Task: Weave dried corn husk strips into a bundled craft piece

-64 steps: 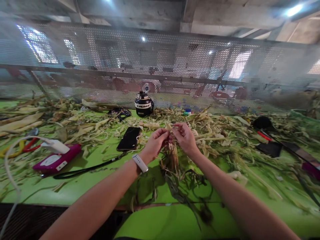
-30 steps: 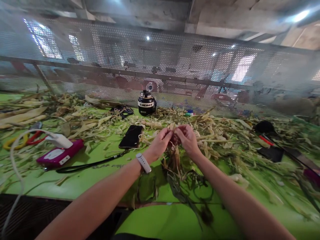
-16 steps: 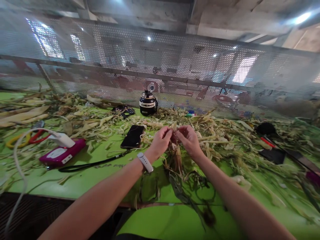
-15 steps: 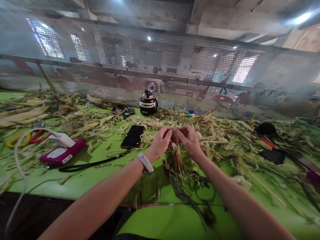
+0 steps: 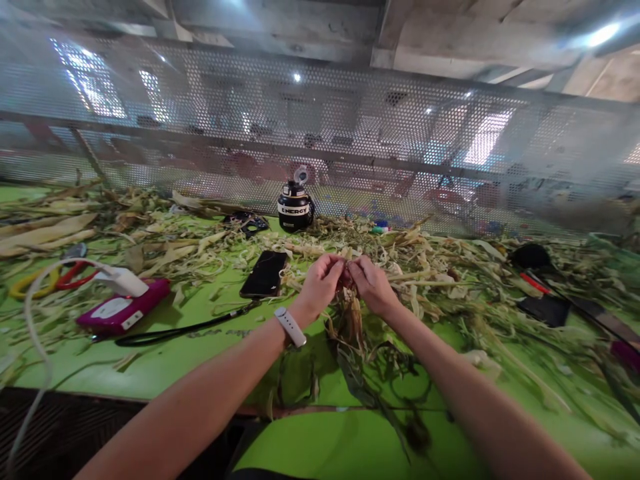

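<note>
"Plant bundle [image 5: 354,320], right in the middle of the worktop [image 5: 200,363], and both hands were at its top end!"

"They were indeed. The left hand [image 5: 321,283] came in from one side, the right hand [image 5: 371,283] from the other, and neither was plainly the nearer. Thumbs and forefingers were pinched nearly closed on that tip, fingertips almost meeting."

"And which way did it run?"

"Lengthwise, from the fingertips back toward the person, its lower end between the forearms. Whether that end hung or rested, I couldn't tell."

"How did it look?"

"Dry and papery! Tan strands streaked with reddish brown, loosely gathered, with darker, limp leaves [image 5: 356,377] trailing below toward the near edge. The very tip was hidden by fingers."

"And farther out?"

"Pale plant scraps [image 5: 440,283] spread beyond and to the right, a black phone [image 5: 263,275] lay left of the left hand, and a black bottle [image 5: 294,212] stood upright behind, its lid raised. Farther left sat a magenta box [image 5: 113,315] with a white plug [image 5: 129,285], and a perforated screen [image 5: 340,120] rose at the back."
</note>
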Demonstrator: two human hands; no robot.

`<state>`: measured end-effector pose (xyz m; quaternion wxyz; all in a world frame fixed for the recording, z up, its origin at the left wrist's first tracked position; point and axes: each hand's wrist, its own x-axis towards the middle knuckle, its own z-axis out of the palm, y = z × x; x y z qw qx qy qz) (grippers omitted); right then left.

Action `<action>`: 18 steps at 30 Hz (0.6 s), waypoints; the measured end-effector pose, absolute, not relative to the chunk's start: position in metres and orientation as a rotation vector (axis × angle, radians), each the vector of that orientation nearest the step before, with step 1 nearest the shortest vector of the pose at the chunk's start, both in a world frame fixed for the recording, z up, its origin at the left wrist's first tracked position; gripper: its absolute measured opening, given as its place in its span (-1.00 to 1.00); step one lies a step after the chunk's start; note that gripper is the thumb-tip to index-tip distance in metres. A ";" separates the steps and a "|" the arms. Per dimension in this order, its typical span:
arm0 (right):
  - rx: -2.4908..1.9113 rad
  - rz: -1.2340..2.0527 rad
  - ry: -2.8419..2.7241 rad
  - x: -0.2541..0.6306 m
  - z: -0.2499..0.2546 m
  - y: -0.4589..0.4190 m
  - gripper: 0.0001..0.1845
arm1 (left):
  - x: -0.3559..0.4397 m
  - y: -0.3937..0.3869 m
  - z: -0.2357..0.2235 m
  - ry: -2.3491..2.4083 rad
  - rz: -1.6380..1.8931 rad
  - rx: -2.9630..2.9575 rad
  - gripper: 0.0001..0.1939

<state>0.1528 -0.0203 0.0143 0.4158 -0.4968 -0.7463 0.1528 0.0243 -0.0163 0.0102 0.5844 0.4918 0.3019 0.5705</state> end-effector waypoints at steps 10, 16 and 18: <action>-1.185 0.567 -1.757 0.153 0.016 -0.015 -0.73 | 0.022 -0.015 0.006 0.670 1.288 1.058 -0.68; -1.082 1.108 -1.513 0.154 0.018 -0.011 -0.69 | 0.019 -0.015 0.010 0.701 1.270 1.106 -0.66; -1.028 1.284 -1.423 0.153 0.021 -0.014 -0.67 | 0.018 -0.015 0.011 0.724 1.325 1.153 -0.71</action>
